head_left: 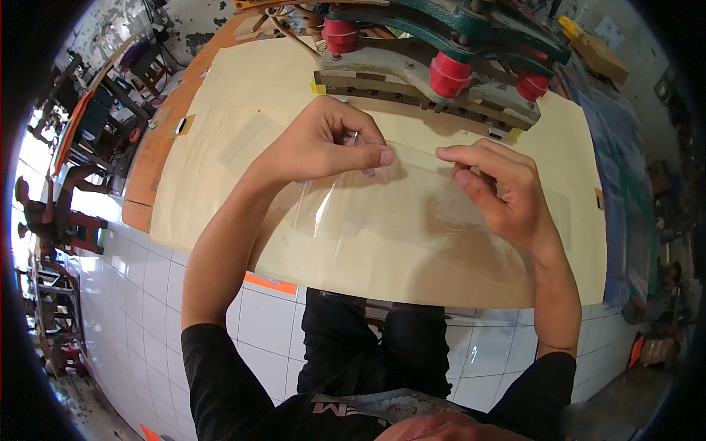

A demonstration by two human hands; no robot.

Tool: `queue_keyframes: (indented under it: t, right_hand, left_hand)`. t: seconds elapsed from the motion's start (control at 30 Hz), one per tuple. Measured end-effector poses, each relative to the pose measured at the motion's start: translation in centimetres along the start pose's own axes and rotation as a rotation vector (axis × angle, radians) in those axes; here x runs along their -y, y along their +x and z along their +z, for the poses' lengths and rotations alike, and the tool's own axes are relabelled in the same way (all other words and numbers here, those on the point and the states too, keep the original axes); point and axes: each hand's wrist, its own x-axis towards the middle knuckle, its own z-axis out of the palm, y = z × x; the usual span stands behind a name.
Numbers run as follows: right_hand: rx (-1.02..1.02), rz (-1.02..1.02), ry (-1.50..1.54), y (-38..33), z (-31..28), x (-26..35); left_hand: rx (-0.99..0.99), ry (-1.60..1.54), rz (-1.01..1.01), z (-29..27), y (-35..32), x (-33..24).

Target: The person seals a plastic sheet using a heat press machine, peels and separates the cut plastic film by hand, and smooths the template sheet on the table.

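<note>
Hands meet over a clear plastic bag (382,206) that lies flat on the cream sheet (220,169) covering the bench (154,158), just in front of the green sealing press (441,51) with its red rollers. The left hand (323,143) has its fingers closed in a pinch on the upper edge of the bag, thumb against forefinger; the right hand (500,191) has the fingers curled and nearly closed, the fingertips touching the same edge a little to the right — I cannot tell if it really grips. The film is thin and almost invisible, so the edge could slip out from the pinch, or two layers could stick together and fold. The metal bar of the press is near behind the knuckles, so room to push forward is small — a finger could touch it. To the left and right the sheet gives open room, and the near edge of the bench is well apart from the hands.
</note>
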Motion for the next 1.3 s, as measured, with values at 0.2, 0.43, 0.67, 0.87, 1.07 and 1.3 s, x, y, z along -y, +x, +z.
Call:
queue_keyframes:
  t: [0.2, 0.43, 0.67, 0.87, 1.07, 1.3]
  right_hand:
    - [0.015, -0.003, -0.002, -0.1, 0.2, 0.0]
    - [0.032, -0.002, 0.008, 0.0, 0.4, 0.2]
    - [0.024, -0.038, 0.005, 0.0, 0.4, 0.3]
    - [0.003, -0.069, -0.01, 0.0, 0.3, 0.2]
    - [0.001, -0.069, 0.006, 0.0, 0.1, 0.2]
    - [-0.01, -0.104, 0.004, 0.1, 0.1, 0.1]
  left_hand:
    - [0.011, 0.016, -0.02, 0.0, 0.0, 0.1]
    - [0.025, 0.027, -0.02, 0.0, -0.1, 0.0]
    - [0.037, 0.049, -0.018, -0.1, -0.2, -0.2]
    - [0.029, -0.143, 0.049, -0.4, -0.2, 0.2]
    - [0.049, -0.174, 0.025, -1.0, -0.2, 0.2]
    - [0.047, -0.17, 0.031, -0.9, -0.2, 0.3]
